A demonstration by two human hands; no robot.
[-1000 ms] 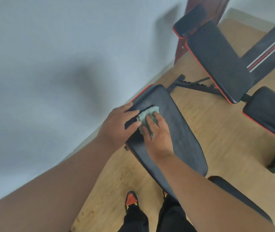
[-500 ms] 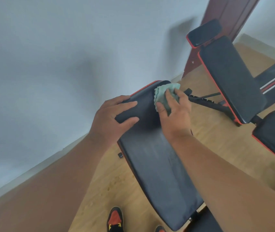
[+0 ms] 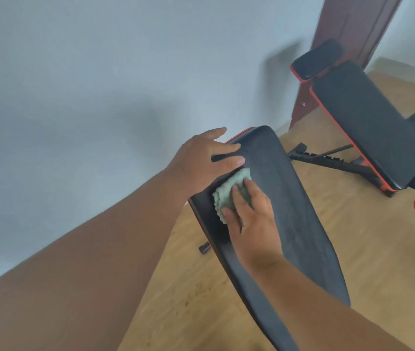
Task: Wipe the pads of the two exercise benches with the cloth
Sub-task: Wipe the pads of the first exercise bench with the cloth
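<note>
A green cloth (image 3: 230,196) is being pressed against the near bench pad (image 3: 285,211), which is running from the centre of the frame down to the lower right. The cloth is being held under the right hand (image 3: 252,224), whose fingers are lying fairly flat and slightly curled over it, near the pad's left edge. The pad's upper left corner is being steadied by the left hand (image 3: 201,160), fingers spread and nearly straight, with nothing gripped. The second bench (image 3: 368,122), with its small headrest pad (image 3: 315,60), is being left unattended at the upper right, well apart on the wooden floor (image 3: 353,236). Whether its pads are already clean cannot be told. As a judgement, the bunched cloth is being held loosely enough that it could be dragged out from under the fingers at the pad's edge; the tilted pad could also be shifted if the steadying hand is being lifted too soon.
</note>
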